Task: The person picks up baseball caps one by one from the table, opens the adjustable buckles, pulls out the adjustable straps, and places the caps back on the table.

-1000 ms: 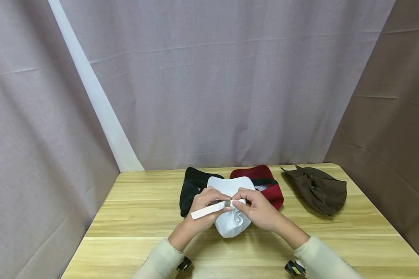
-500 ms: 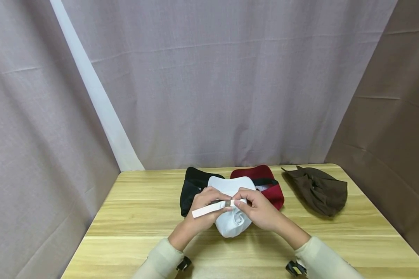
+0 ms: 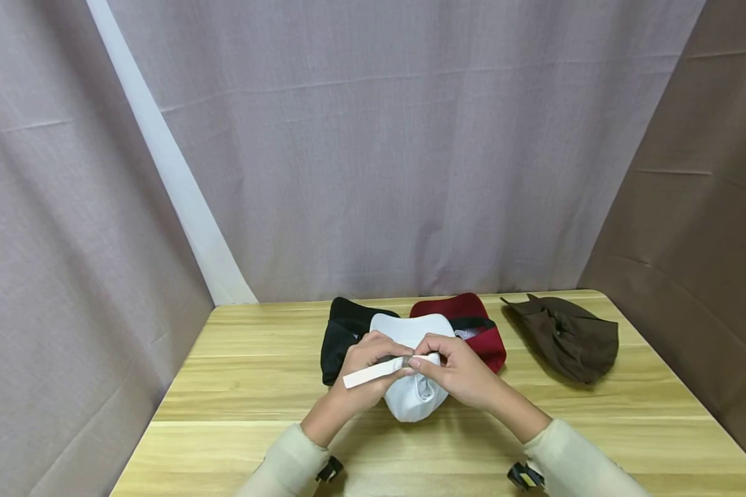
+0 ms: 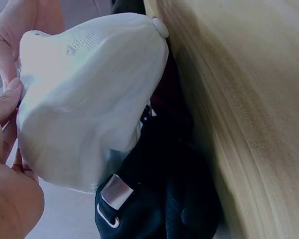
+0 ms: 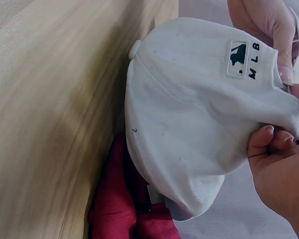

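Strap adjustment under way: the left hand (image 3: 363,366) and right hand (image 3: 456,369) both pinch the white fabric strap (image 3: 373,373) of the white cotton baseball cap (image 3: 413,393), at table centre. Black cap (image 3: 338,338) at 10 o'clock, red cap (image 3: 475,331) at 2 o'clock. Next, probably feeding strap through its metal buckle (image 3: 404,361).

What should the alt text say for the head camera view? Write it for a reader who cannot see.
Two hands, left hand and right hand, pinch the strap of a white cap over a wooden table. Behind lie a black cap, a red cap and, apart at right, a brown cap.
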A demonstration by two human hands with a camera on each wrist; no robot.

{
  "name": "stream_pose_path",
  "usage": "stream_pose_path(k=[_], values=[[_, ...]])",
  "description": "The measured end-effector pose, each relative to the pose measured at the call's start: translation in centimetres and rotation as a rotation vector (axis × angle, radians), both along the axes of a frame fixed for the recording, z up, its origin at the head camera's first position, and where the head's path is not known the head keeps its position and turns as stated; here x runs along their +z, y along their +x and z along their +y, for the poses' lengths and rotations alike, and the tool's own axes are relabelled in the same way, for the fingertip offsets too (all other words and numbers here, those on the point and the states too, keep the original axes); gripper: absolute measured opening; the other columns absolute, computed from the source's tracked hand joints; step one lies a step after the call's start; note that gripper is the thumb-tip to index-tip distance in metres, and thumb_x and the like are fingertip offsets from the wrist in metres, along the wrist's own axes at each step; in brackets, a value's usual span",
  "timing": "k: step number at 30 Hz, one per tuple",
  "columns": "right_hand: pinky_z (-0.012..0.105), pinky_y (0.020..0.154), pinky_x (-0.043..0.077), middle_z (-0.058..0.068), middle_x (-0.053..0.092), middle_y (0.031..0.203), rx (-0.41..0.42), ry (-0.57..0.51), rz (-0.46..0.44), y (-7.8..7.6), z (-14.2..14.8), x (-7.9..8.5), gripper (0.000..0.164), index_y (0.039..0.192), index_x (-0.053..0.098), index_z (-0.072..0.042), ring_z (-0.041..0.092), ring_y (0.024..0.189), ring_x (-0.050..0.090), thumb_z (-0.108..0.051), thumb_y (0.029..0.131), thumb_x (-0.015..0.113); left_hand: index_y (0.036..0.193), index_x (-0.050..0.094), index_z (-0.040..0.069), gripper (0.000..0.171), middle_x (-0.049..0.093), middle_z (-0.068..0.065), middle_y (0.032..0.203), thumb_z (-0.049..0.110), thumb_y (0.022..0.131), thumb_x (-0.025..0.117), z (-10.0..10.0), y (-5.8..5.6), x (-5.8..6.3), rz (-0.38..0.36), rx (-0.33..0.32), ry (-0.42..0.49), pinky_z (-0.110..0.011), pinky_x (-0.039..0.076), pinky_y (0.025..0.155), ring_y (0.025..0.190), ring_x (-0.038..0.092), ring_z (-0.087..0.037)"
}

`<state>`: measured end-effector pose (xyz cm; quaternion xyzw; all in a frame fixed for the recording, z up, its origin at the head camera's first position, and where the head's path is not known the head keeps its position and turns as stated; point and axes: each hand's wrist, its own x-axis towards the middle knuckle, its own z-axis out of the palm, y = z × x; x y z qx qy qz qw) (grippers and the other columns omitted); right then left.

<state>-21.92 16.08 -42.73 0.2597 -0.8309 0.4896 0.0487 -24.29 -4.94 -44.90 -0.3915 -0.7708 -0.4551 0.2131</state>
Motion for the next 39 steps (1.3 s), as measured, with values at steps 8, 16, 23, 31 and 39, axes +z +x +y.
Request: stream_pose_path(k=[8,16,23,31,39], values=[[0.024,0.068,0.048,-0.004,0.069,0.083,0.019,-0.022,-0.029,-0.06,0.06,0.01,0.009,0.085,0.069,-0.022,0.006,0.078,0.055,-0.024,0.094,0.069,0.101,0.077,0.028,0.016,0.075,0.016,0.092,0.036,0.087,0.076,0.13,0.01,-0.09,-0.013,-0.003,0.007,-0.019,0.052,0.075,0.091,0.062,-0.004],[0.023,0.072,0.048,-0.001,0.071,0.085,0.036,-0.026,-0.033,-0.11,0.13,-0.15,0.010,0.086,0.072,-0.019,0.007,0.082,0.058,-0.021,0.095,0.068,0.101,0.077,0.027,0.018,0.076,0.014,0.092,0.033,0.084,0.078,-0.02,0.03,-0.27,0.003,-0.012,0.004,-0.019,0.052,0.075,0.089,0.064,-0.004],[0.023,0.075,0.048,-0.002,0.071,0.087,0.038,-0.022,-0.026,-0.16,0.17,-0.17,0.011,0.087,0.073,-0.020,0.008,0.085,0.060,-0.023,0.096,0.066,0.102,0.077,0.025,0.020,0.076,0.013,0.093,0.031,0.083,0.079,-0.16,-0.18,-0.38,0.026,-0.029,0.024,-0.019,0.052,0.076,0.089,0.064,-0.005],[0.023,0.078,0.049,-0.003,0.072,0.090,0.041,-0.019,-0.020,-0.21,0.33,-0.38,0.011,0.090,0.073,-0.020,0.008,0.088,0.061,-0.023,0.097,0.065,0.102,0.076,0.024,0.020,0.077,0.011,0.097,0.030,0.084,0.079,-0.27,-0.22,-0.64,0.028,-0.023,0.031,-0.020,0.052,0.075,0.091,0.066,-0.006],[0.023,0.075,0.049,-0.004,0.072,0.089,0.023,-0.008,-0.002,-0.15,0.53,-0.51,0.010,0.089,0.073,-0.022,0.007,0.086,0.061,-0.023,0.096,0.066,0.102,0.076,0.023,0.019,0.077,0.011,0.097,0.030,0.084,0.079,-0.11,-0.32,-0.60,0.042,-0.030,0.025,-0.021,0.052,0.076,0.091,0.066,-0.005]])
